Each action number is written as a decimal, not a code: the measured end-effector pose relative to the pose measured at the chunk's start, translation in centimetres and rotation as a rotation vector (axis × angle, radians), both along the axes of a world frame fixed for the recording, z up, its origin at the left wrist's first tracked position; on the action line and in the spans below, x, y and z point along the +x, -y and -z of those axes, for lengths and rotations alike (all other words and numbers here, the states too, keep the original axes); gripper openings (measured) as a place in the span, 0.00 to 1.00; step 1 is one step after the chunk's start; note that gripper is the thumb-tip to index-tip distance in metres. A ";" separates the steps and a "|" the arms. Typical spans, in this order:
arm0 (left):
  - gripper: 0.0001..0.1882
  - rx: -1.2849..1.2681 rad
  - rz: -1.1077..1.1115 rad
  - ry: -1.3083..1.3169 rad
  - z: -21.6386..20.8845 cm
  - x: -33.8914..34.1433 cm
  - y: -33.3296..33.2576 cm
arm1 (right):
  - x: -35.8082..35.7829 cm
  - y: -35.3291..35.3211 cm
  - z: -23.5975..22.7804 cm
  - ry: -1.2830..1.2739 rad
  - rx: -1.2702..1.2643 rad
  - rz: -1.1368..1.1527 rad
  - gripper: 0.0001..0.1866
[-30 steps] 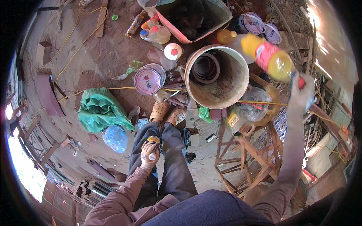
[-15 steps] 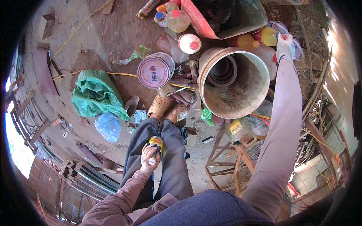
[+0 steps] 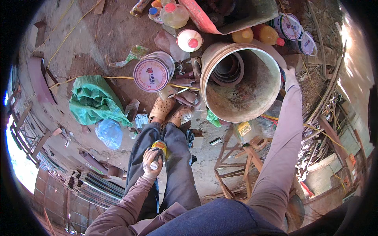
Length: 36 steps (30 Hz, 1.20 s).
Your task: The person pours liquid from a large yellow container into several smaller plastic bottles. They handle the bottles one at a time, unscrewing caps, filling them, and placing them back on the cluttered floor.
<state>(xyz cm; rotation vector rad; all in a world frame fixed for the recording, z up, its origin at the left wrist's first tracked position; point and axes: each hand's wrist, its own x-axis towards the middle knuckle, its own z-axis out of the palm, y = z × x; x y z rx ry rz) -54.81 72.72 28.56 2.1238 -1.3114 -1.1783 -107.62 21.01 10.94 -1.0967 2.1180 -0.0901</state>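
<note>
My left hand point(image 3: 151, 162) is closed around a small yellow and dark bottle point(image 3: 160, 146) with a white round end, held over my knees. At the right rim of the big off-white bucket point(image 3: 205, 74), my right hand point(image 3: 290, 77) has its fingers bent at the capped end of a white jug point(image 3: 273, 52). The fingertips and much of that jug are hidden. Above the jug sits a yellow bottle point(image 3: 267, 34) with a red cap, beside another yellow bottle point(image 3: 242, 35). Inside the bucket lie dark round rings point(image 3: 228, 70).
A white paint pail point(image 3: 152, 74) stands beyond my feet, with a green sack point(image 3: 94, 100) to its left. A white bottle point(image 3: 189, 40) with a red cap and a red-rimmed wheelbarrow tray point(image 3: 199, 15) are farther off. Labelled pails point(image 3: 290, 26) stand far right. A wooden frame point(image 3: 248, 169) is near right.
My right hand has left the red-capped yellow bottle and come nearer, to the capped end of the white jug by the bucket. My left hand keeps its bottle. The whole view has shifted slightly.
</note>
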 end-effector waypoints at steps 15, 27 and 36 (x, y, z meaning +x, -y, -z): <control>0.15 -0.057 0.040 0.026 -0.7 0.8 -0.5 | -1.7 -2.4 -14.6 0.403 -0.665 0.720 0.18; 0.14 -0.275 -0.152 0.056 -4.8 5.1 5.1 | -4.8 -1.4 -40.0 0.433 -0.814 0.708 0.27; 0.15 -0.364 -0.629 -0.151 -3.2 11.4 -0.1 | -0.9 -0.7 -44.0 0.558 -0.793 0.658 0.26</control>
